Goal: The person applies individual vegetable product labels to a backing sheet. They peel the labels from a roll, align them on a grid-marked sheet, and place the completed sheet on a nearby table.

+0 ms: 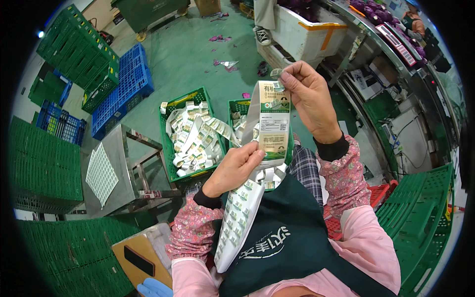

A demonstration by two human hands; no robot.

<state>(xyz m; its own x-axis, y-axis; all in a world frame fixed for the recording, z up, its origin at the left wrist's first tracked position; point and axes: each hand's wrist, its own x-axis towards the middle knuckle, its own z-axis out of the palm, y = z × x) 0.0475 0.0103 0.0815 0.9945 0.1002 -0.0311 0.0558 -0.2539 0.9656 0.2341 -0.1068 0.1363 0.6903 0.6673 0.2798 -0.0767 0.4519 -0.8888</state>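
Note:
A strip of printed labels [274,124] hangs between my hands over my lap. My left hand [235,167] grips the strip's lower part together with a sheet of small stickers [237,219], which droops down across my dark green apron. Up at the strip's top edge, my right hand [306,92] pinches a small round sticker [275,73] between thumb and fingertips; a similar sticker lies on the top label beside my thumb. A green plastic crate [188,177] full of loose label strips stands in front, and a second green crate [237,105] is partly hidden behind the strip.
On the left stand a metal table [128,185] with a sticker sheet [102,174], a blue pallet [130,89] and stacked green crates [46,159]. A phone [139,260] lies lower left. A foam box [308,37], a person's shoe [262,36] and a workbench with purple vegetables are at upper right.

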